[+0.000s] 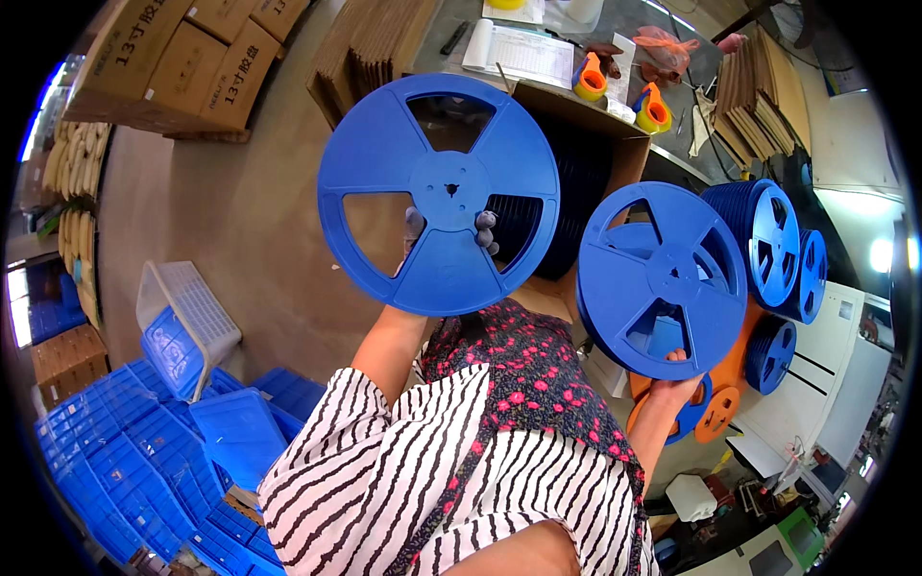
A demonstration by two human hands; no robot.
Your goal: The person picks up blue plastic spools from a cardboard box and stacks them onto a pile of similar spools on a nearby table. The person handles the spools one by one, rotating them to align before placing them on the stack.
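Note:
A large blue plastic reel (447, 259), with wide cut-outs around its hub, faces up in front of me. My left hand (486, 230) grips it from behind, and grey-covered fingertips curl through the cut-outs; the palm is hidden. Over to the right, my right hand (678, 382) holds a second blue reel (663, 278) by its lower rim, with fingers coming through the lower cut-out. More blue shows through this reel's openings; I cannot tell how many pieces are there. Between the two reels stands an open cardboard box (629, 158) with dark reels packed on edge.
Rows of blue reels (773, 245) stand at right beside an orange surface (744, 350). The grey table (706, 72) bears papers (519, 53), orange tape dispensers (591, 77) and flat cardboard. Blue crates (125, 461) and a white basket (206, 307) lie left; stacked cartons (178, 67) stand far left.

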